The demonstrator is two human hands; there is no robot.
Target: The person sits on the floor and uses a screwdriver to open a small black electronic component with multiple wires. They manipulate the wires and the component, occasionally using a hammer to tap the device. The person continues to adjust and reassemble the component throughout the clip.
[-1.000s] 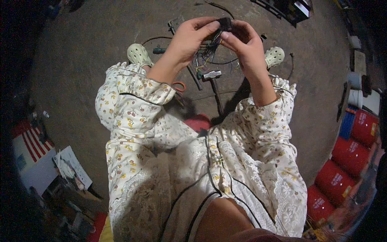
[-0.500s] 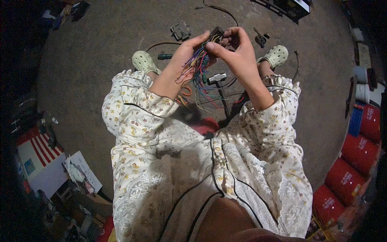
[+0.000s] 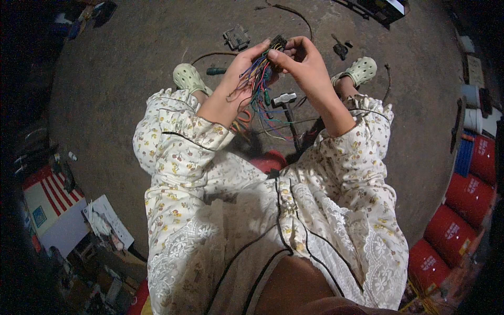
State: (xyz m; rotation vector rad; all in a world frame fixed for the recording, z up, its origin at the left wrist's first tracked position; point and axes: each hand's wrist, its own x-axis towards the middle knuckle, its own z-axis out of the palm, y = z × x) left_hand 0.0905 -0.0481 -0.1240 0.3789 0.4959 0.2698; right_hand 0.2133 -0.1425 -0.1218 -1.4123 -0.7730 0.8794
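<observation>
The left hand [image 3: 239, 74] is gripping a blocky black plug [image 3: 279, 42] above the rough grey floor [image 3: 131, 58]. The right hand [image 3: 301, 60] is pinching the thin, bendy wires [image 3: 260, 72] where they are meeting the plug. The wires are hanging down in many colours. Below, a hammer [image 3: 285, 98] with a shiny metal head is lying near two pale shoes [image 3: 361, 71] full of round holes.
</observation>
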